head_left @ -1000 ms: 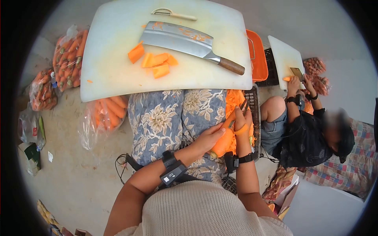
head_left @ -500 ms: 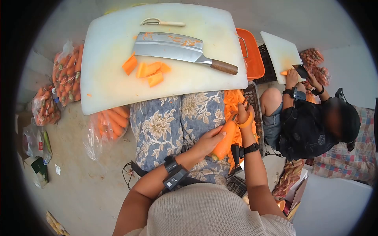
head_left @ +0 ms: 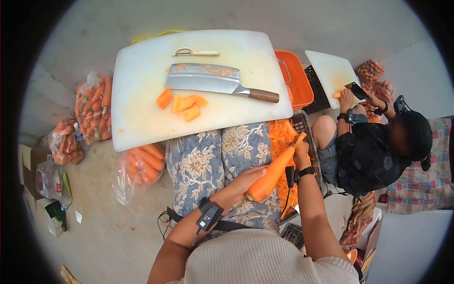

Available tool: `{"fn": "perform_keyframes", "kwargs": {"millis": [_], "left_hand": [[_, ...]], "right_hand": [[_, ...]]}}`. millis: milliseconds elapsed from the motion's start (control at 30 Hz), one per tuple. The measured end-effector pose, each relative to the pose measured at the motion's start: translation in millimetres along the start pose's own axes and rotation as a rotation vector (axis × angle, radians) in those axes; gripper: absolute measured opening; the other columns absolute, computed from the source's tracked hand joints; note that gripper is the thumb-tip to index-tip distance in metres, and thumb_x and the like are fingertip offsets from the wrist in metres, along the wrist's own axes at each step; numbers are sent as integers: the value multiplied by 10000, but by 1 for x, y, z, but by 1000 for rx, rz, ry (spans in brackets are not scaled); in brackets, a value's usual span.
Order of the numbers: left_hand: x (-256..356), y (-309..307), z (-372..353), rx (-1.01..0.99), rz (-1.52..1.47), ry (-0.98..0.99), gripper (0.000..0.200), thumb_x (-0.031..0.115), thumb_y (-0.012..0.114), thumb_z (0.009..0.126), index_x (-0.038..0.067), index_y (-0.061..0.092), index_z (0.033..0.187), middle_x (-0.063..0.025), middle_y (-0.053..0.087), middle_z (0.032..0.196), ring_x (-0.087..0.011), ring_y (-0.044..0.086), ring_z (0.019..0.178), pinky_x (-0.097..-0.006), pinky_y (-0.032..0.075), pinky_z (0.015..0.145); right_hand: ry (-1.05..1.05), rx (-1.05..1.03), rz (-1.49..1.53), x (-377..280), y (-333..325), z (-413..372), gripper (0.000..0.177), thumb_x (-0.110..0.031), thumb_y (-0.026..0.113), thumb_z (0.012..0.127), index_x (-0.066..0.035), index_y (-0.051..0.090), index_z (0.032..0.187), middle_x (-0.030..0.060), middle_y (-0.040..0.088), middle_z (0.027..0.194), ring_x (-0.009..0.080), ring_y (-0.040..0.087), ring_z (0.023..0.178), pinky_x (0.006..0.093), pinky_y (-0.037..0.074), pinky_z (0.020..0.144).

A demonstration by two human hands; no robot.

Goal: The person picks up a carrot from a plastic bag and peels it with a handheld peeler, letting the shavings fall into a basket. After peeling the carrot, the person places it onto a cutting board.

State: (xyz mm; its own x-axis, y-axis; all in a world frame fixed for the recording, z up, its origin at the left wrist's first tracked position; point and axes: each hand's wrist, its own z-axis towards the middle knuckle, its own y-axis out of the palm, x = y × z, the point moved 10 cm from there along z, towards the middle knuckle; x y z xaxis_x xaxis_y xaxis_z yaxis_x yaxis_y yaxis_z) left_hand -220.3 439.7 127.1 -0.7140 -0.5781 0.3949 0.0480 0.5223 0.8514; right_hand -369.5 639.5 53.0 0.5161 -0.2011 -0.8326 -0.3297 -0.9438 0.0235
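My left hand (head_left: 249, 181) is closed around the thick end of a large carrot (head_left: 270, 176), held slanting over my floral-covered lap (head_left: 196, 163). At the carrot's thin end, my right hand (head_left: 301, 154) is closed; an orange strip (head_left: 300, 140) lies by its fingers, and what it grips is hidden. Under and beside this hand, orange peelings (head_left: 279, 135) fill a dark crate (head_left: 302, 124). On the white cutting board (head_left: 137, 90) beyond my lap rest a cleaver (head_left: 203, 78), a white-handled peeler (head_left: 195, 52) and several carrot chunks (head_left: 184, 103).
Bagged carrots (head_left: 94, 111) stand at the left, with another bag (head_left: 142, 163) under the board's near edge. An orange bin (head_left: 295, 80) is right of the board. At the right, a co-worker (head_left: 378, 154) holds a dark blade (head_left: 356, 90) over a smaller board (head_left: 331, 71).
The view has shifted, so the board appears lower. My right hand has moved down relative to the carrot's tip, and the tool that showed in it is now hidden.
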Motion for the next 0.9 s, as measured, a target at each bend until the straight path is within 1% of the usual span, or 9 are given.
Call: {"fn": "perform_keyframes", "kwargs": {"millis": [67, 100, 167, 233, 400, 467, 567, 633, 900], "left_hand": [[6, -6, -11, -50, 5, -89, 486, 334, 409, 929, 30, 348, 1304, -157, 529, 1124, -229, 597, 916, -351, 534, 674], [-2, -4, -16, -99, -11, -193, 492, 366, 391, 928, 31, 365, 1288, -170, 530, 1126, -241, 597, 927, -357, 532, 669], [-7, -4, -11, -88, -81, -152, 501, 394, 376, 924, 37, 377, 1276, -175, 530, 1132, -247, 593, 944, -364, 530, 670], [-2, 2, -9, -86, -169, -92, 497, 409, 365, 923, 47, 392, 1262, -177, 527, 1148, -257, 579, 986, -380, 525, 690], [4, 13, -13, -30, -255, -57, 483, 417, 377, 922, 58, 413, 1245, -140, 541, 1123, -219, 577, 974, -377, 512, 740], [1, 12, -10, 16, -267, -46, 465, 406, 385, 925, 64, 422, 1238, -123, 547, 1110, -200, 580, 955, -364, 507, 753], [-4, -3, -4, 182, -315, 41, 415, 373, 407, 928, 77, 444, 1217, -80, 558, 1071, -153, 584, 901, -303, 504, 729], [3, -1, -6, 173, -148, 98, 375, 327, 419, 931, 73, 456, 1204, -56, 562, 1054, -131, 584, 877, -258, 499, 693], [5, -1, 2, 124, -126, 88, 390, 285, 417, 934, 51, 427, 1246, -77, 557, 1081, -143, 590, 910, -261, 506, 718]], "right_hand": [[115, -25, 364, 16, -19, 6, 395, -236, 500, 828, 87, 437, 1048, 172, 548, 937, 280, 620, 854, 321, 565, 710], [79, -34, 333, 11, -18, -1, 392, -239, 499, 831, 84, 438, 1045, 188, 517, 1005, 282, 598, 915, 329, 565, 726], [65, -26, 298, 11, -16, -29, 389, -241, 498, 833, 81, 438, 1043, 205, 487, 1074, 285, 575, 976, 336, 565, 741], [-53, -1, 159, -13, 11, -75, 302, -199, 486, 840, 16, 443, 1048, 109, 452, 1075, 238, 521, 1034, 339, 501, 864], [-370, -105, 4, -45, 58, -168, 290, -131, 551, 784, 13, 459, 1019, 110, 415, 1058, 198, 474, 960, 337, 363, 879], [-698, -121, -432, -64, 83, -206, 290, -128, 564, 776, 38, 454, 987, 160, 408, 1113, 256, 438, 1054, 357, 341, 909], [-878, -18, -677, -65, 104, -231, 309, -133, 584, 767, 59, 443, 964, 231, 368, 1182, 331, 377, 1130, 378, 316, 942], [-844, -47, -659, -65, 109, -228, 321, -135, 590, 765, 68, 438, 962, 253, 347, 1204, 360, 360, 1145, 390, 306, 951], [-820, -39, -731, -63, 108, -202, 337, -140, 595, 766, 91, 435, 951, 295, 350, 1211, 409, 358, 1147, 422, 295, 964]]}}
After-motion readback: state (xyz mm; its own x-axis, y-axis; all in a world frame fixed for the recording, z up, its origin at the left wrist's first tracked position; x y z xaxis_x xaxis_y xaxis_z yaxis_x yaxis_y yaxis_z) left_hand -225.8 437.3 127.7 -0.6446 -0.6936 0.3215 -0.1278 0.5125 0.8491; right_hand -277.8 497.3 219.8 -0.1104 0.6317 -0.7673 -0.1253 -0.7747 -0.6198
